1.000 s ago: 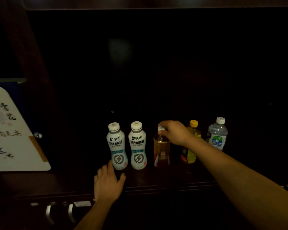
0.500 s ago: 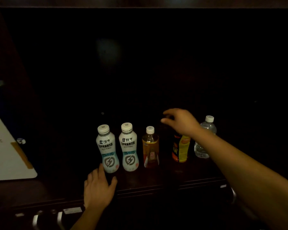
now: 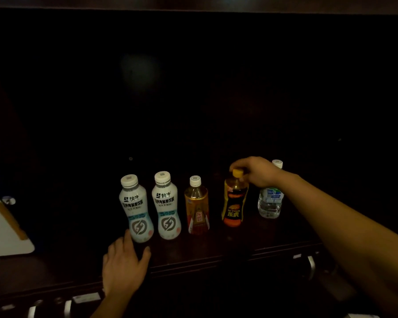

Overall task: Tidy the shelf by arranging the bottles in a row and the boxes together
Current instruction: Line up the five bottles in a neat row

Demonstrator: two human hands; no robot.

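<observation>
Left hand [image 3: 122, 265] lies flat, fingers spread, on the dark wooden shelf [image 3: 193, 253], near two white plastic bottles [image 3: 136, 207]. Further right, the right hand [image 3: 256, 172] reaches over, fingertips pinching the yellow cap of the tilted energy drink [image 3: 234, 203].

Right hand [image 3: 256, 172] covered most of the yellow cap [image 3: 237, 172]; grip contact not resolvable. Right forearm hid the water bottle [image 3: 269, 203] shoulder; only its cap and lower body showed. White board [image 3: 2, 228] was cut off at the left edge. Shelf [image 3: 193, 251] back lay in darkness, contents unreadable. Label text was too small to read.
</observation>
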